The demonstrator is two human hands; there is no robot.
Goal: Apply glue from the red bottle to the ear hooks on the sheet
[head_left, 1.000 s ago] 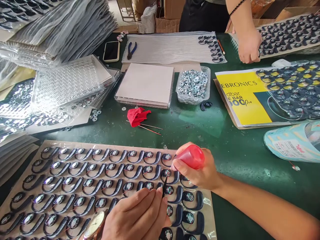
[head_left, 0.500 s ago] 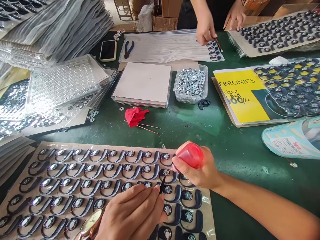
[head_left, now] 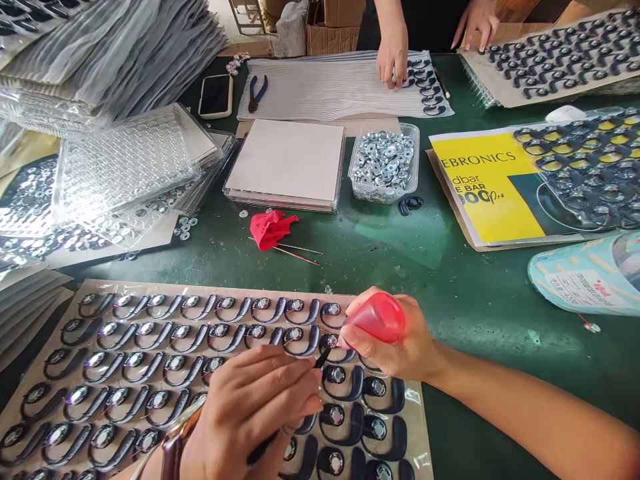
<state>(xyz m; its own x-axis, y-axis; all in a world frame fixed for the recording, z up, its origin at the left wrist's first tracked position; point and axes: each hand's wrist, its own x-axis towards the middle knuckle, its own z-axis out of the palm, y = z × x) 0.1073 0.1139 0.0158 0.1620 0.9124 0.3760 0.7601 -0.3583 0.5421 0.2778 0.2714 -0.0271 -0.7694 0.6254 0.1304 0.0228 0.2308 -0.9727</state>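
Observation:
My right hand (head_left: 400, 347) is closed round a small red squeeze bottle (head_left: 377, 319), its tip pointing left over the card sheet (head_left: 417, 427) of black hook-shaped parts with shiny round discs (head_left: 165, 363). My left hand (head_left: 250, 417), with a watch at the wrist, pinches a thin black pointed tool (head_left: 323, 359). The tool's tip sits just left of the bottle's tip, over a part in the third row.
Beyond lie a red cloth (head_left: 270, 228) with thin sticks, a clear tub of metal washers (head_left: 385, 162), a white-topped stack of trays (head_left: 287, 163), clear blister trays (head_left: 130, 163), a phone (head_left: 216, 95), pliers (head_left: 257, 91). Another person's hands (head_left: 393, 57) work on parts at the far edge.
My left hand has slid up and left along the sheet, and the black tool now tilts toward the bottle tip. The other person's hand has moved left onto the striped sheet of parts.

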